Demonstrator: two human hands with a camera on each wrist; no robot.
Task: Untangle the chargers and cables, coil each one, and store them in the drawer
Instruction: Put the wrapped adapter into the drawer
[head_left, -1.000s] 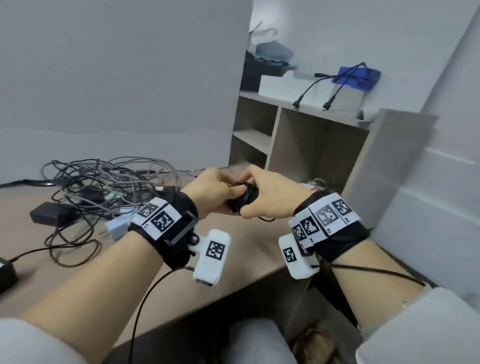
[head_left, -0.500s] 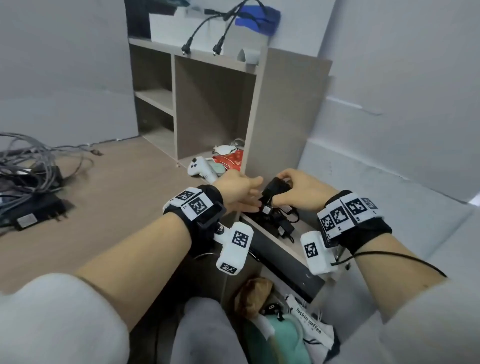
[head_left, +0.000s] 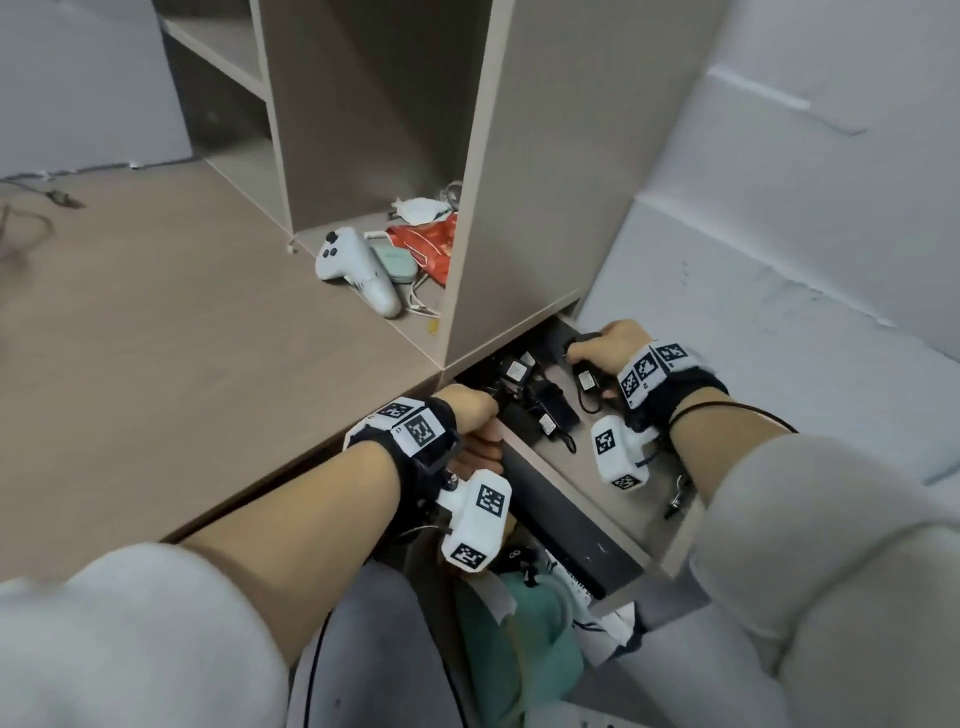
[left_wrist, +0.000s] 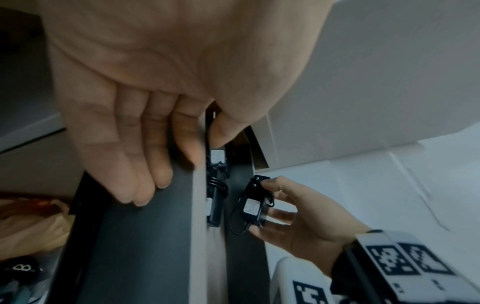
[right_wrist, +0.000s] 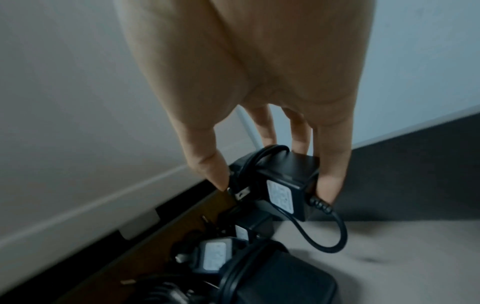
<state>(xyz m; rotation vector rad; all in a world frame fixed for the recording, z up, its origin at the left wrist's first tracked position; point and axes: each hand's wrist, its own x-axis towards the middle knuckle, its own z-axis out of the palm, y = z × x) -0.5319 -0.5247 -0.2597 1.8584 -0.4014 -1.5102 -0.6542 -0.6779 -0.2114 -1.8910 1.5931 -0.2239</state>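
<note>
Item: coiled charger (right_wrist: 283, 185), pinched in right hand (head_left: 618, 348) over the open drawer (head_left: 618, 514). Left hand (head_left: 478, 421) grips the drawer front. Advice: set it flat beside stored chargers (head_left: 540, 405) (loose loop tucked).

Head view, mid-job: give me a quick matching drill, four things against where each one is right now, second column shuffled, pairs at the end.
1. black wall charger with wrapped cord
2. white game controller
3. left hand
4. black adapter with white label

A. on the front edge of the open wooden drawer
B. lying in the drawer
C. in the shelf cubby on the desk
D. pinched by the right hand

Pairs: 1-D, 2-C, 3-A, 4-B
</note>
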